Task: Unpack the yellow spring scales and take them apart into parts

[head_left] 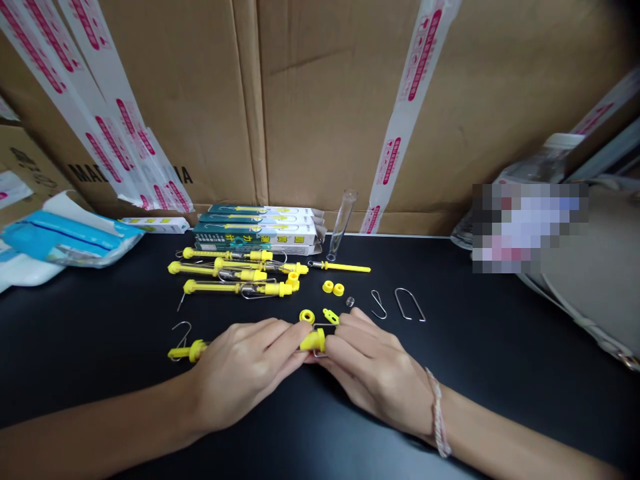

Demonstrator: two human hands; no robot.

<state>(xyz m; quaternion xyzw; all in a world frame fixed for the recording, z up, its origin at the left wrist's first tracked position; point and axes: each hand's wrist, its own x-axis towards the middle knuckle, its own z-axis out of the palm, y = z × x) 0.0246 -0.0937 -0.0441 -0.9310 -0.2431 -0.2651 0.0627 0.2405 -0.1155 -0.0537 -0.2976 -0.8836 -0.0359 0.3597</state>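
My left hand (250, 367) wraps round a yellow spring scale (313, 341) with a clear tube, whose hooked end sticks out on the left. At its yellow cap, the closed fingers of my right hand (375, 367) grip the cap end and a bent wire loop. Just beyond my fingertips lie a yellow ring (307, 317) and a small yellow tab (331, 316). Further back are two small yellow caps (333, 288), a coiled spring (350, 302), an S-shaped hook (379, 305), a wire loop (410, 305) and a yellow rod (345, 267) with a spring.
Several spring scales (235, 288) lie at the back left, before stacked boxes (255, 233). A clear tube (343, 225) stands upright. A blue packet (75, 233) is at left, a bag (590, 267) and bottle (545, 160) at right. Cardboard (320, 100) stands behind the black table (500, 347).
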